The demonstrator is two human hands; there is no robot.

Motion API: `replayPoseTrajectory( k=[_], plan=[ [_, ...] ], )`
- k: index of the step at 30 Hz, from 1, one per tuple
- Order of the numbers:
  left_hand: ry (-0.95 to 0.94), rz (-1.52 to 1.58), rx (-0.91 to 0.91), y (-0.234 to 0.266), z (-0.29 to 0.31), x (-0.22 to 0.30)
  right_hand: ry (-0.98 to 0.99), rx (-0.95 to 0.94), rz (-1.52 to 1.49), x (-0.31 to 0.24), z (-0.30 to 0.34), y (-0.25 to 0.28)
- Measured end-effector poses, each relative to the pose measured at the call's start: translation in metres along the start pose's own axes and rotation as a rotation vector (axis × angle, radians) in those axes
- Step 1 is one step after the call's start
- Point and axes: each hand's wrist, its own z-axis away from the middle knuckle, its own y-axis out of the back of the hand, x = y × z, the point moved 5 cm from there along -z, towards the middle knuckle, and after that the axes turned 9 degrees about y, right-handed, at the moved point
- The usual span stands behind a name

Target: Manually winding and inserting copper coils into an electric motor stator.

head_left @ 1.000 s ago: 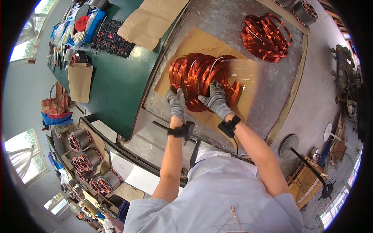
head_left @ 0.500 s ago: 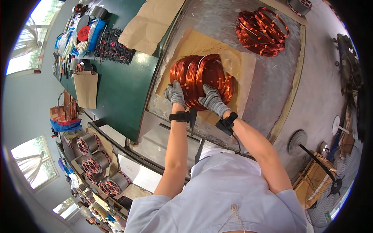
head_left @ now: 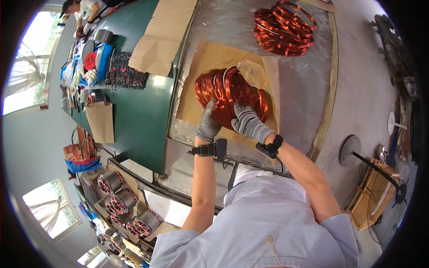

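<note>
A thick bundle of copper wire coils (head_left: 230,91), reddish and shiny with small bands of tape, lies on yellow-brown paper (head_left: 190,96) on the metal-topped table. My left hand (head_left: 208,123), in a grey glove, grips the near left edge of the bundle, its thumb against the wire and its other fingers partly hidden. My right hand (head_left: 251,121), in a striped grey glove, is closed round the near edge further right, its fingertips on the wire. A crumpled clear plastic wrap (head_left: 253,73) touches the far right side of the bundle.
A second heap of copper coils (head_left: 284,31) lies at the far right of the table. Leftward is a green table (head_left: 138,111) with brown paper (head_left: 163,35) and dark sleeved leads (head_left: 125,70). Motor stators (head_left: 121,201) stand lower left. Another person (head_left: 87,13) works far left; a fan is lower right.
My left hand has turned, thumb now upward along the wire. The bundle appears tilted slightly, still held. The view has shifted, bringing another person in at the far left.
</note>
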Motion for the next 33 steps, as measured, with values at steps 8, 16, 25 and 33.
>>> replayPoseTrajectory(
  k=[8,16,25,33],
  plan=[
    [0.133,0.14,-0.137,-0.016,-0.004,-0.016,0.48,0.203,0.004,-0.068,0.102,0.067],
    [0.064,0.005,-0.251,-0.026,0.0,-0.029,-0.511,0.618,-1.08,0.121,0.106,0.001],
    [0.056,0.109,-0.47,-0.037,0.026,-0.088,-0.278,0.436,-1.29,0.103,0.104,-0.019],
    [-0.12,0.01,-0.15,-0.095,0.158,-0.156,0.026,0.721,-0.906,0.117,0.246,0.073]
  ],
)
